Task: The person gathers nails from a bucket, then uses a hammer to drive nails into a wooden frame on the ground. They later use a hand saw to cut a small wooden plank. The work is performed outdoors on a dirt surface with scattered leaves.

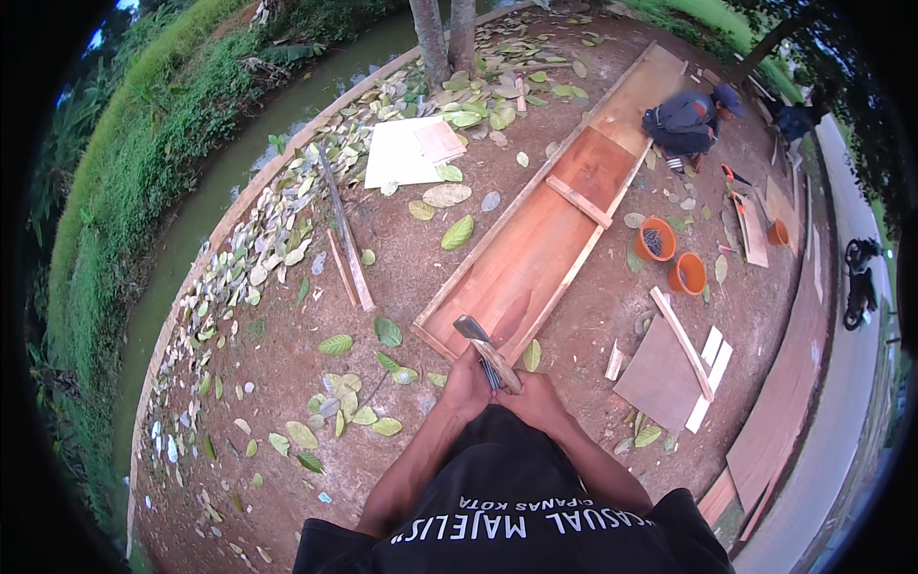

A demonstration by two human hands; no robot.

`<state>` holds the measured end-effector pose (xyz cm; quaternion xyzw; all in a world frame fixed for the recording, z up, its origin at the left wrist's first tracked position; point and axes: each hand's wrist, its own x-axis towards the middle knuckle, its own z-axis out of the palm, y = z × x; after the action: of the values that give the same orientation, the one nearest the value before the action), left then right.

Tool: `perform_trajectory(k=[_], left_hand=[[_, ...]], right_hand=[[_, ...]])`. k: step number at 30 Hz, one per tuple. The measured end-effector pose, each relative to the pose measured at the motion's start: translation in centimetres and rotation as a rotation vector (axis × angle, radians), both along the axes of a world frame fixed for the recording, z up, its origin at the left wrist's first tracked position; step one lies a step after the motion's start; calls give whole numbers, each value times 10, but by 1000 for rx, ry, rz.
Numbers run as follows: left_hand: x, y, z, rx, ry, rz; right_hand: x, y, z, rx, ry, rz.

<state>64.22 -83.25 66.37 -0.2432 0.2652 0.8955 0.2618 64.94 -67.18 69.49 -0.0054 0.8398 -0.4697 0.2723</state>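
Note:
Close in front of my body, my two hands are together. My right hand (537, 402) is closed on a hammer (504, 368), its wooden handle slanting up to a dark metal head (470, 328). Beside the handle, my left hand (466, 385) is closed around thin grey metal pieces (491, 373) that look like nails; their lower ends are hidden. Just beyond lies a long, shallow wooden frame (512, 253) with reddish boards inside and raised edge strips. A short wooden batten (579, 202) crosses it.
A person (684, 124) crouches at the frame's far right. Two orange buckets (687, 275) stand right of it, one holding small dark pieces. Handsaws (738, 203), a brown board (660, 373) and wood strips (344, 230) lie around. A low kerb and water channel (206, 210) run along the left.

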Motion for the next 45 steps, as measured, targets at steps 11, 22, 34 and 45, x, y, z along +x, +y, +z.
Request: perform_trajectory(k=[11, 22, 34, 45], left_hand=[[-135, 81, -39, -48, -247, -110], [-323, 249, -3, -293, -158, -20], [-519, 291, -2, -282, 8, -514], [-875, 118, -141, -741, 91, -754]], right_hand=[[-117, 77, -5, 37, -58, -3], [-290, 239, -3, -124, 121, -159], [-472, 295, -24, -246, 26, -484], [-775, 212, -158, 113, -279, -647]])
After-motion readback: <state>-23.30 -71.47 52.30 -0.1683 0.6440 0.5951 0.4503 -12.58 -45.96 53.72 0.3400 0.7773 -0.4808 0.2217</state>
